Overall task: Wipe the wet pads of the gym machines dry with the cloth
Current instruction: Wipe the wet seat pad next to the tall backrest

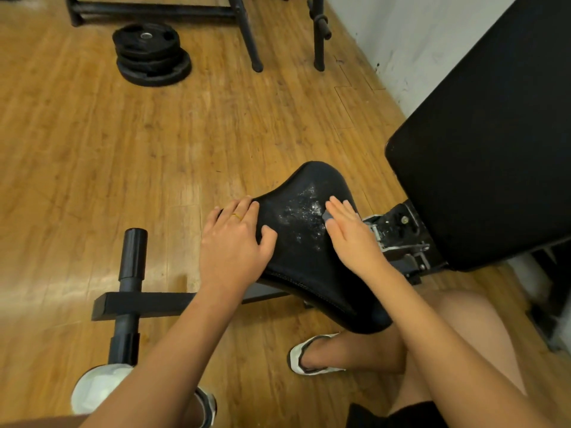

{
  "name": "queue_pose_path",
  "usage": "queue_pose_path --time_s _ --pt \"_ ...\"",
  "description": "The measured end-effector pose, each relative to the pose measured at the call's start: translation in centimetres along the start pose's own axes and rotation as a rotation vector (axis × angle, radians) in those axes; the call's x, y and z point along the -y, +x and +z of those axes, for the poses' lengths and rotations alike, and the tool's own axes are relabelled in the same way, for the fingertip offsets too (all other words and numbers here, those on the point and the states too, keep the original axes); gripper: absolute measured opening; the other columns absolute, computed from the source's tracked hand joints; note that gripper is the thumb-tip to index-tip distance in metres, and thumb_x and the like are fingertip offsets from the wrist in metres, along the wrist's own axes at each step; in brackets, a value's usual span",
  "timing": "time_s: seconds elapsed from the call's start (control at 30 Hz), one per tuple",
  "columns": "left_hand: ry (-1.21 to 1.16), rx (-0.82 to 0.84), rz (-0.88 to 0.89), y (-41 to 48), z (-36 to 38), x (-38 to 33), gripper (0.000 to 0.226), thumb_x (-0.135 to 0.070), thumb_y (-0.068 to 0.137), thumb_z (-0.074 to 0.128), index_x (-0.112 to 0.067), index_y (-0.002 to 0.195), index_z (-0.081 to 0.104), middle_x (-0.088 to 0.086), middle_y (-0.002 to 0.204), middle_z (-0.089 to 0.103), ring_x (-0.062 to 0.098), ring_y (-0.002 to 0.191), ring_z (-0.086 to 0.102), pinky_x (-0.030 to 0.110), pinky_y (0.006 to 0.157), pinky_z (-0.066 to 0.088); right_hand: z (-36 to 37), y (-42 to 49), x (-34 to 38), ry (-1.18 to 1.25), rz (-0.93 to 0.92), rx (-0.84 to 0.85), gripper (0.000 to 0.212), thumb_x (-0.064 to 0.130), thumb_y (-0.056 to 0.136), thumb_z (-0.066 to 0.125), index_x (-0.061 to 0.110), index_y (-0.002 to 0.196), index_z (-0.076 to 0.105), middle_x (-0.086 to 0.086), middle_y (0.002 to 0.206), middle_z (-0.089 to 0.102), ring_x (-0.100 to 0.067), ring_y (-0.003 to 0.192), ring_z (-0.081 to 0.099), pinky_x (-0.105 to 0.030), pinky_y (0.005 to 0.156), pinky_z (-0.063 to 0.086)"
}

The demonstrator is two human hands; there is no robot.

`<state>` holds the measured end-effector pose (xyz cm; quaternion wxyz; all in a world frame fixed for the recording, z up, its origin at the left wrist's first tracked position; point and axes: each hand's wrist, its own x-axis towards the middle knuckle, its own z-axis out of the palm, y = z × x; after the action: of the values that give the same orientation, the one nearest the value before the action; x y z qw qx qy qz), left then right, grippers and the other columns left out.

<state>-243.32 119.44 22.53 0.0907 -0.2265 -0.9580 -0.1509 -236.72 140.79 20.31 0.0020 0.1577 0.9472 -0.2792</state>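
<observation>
A black seat pad (304, 242) of a weight bench sits in the middle of the view, with shiny water droplets across its upper middle. My left hand (234, 242) grips the pad's left edge, fingers curled over the rim, a gold ring on one finger. My right hand (349, 230) lies flat on the pad's right side, pressing a small grey cloth (326, 215) of which only a corner shows under the fingers. The large black back pad (482, 143) rises at the right.
The bench's black base bar and foot post (131, 273) lie on the wooden floor at left. A stack of black weight plates (151, 54) sits at the back. Rack legs (250, 35) stand behind. A white wall (401, 41) is at right. My knees and shoes are below.
</observation>
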Motion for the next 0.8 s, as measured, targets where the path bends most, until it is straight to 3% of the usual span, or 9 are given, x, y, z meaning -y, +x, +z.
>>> queue_pose_path --time_s 0.17,0.5,0.6,0.7,0.8 --pt "0.022 0.027 0.012 0.0 -0.4 -0.1 0.055 -0.037 0.091 0.037 -0.01 0.131 0.063 0.003 0.137 0.06 0.019 0.133 0.049 0.041 0.114 0.032 -0.4 4.5 0.9 0.027 0.078 0.017 0.049 0.027 0.106 0.027 0.014 0.153 0.025 0.0 0.162 0.015 -0.017 0.15 0.004 -0.033 0.121 0.005" --pt "0.007 0.033 -0.009 -0.1 -0.4 -0.2 0.052 -0.035 0.092 0.038 -0.011 0.131 0.063 0.002 0.138 0.059 0.018 0.132 0.049 0.041 0.113 0.032 1.3 -6.6 3.0 0.0 -0.113 -0.03 0.049 0.035 0.104 0.031 0.027 0.152 0.024 0.022 0.155 0.015 0.006 0.145 0.003 -0.015 0.116 0.0" --pt "0.001 0.036 0.001 -0.1 -0.6 -0.3 0.054 -0.035 0.091 0.036 -0.011 0.132 0.062 0.003 0.139 0.058 0.018 0.133 0.048 0.042 0.114 0.033 0.7 -3.4 1.8 0.003 -0.072 -0.024 0.05 0.035 0.105 0.03 0.021 0.153 0.024 0.014 0.159 0.017 0.0 0.147 0.004 -0.019 0.117 0.002" --pt "0.008 0.045 0.011 0.0 -0.8 -0.3 0.055 -0.036 0.092 0.035 -0.01 0.133 0.06 0.004 0.14 0.058 0.019 0.134 0.047 0.042 0.114 0.033 -0.4 1.2 0.9 0.036 0.117 -0.015 0.051 0.03 0.106 0.029 0.013 0.153 0.023 0.001 0.162 0.014 -0.012 0.149 0.006 -0.027 0.119 0.004" --pt "0.014 0.056 0.011 -0.1 -0.7 -0.3 0.056 -0.035 0.092 0.033 -0.009 0.133 0.06 0.004 0.139 0.058 0.019 0.134 0.047 0.043 0.113 0.033 -0.2 0.9 1.9 0.008 0.165 -0.018 0.051 0.029 0.105 0.028 0.013 0.154 0.022 -0.001 0.163 0.013 -0.016 0.15 0.006 -0.033 0.119 0.007"
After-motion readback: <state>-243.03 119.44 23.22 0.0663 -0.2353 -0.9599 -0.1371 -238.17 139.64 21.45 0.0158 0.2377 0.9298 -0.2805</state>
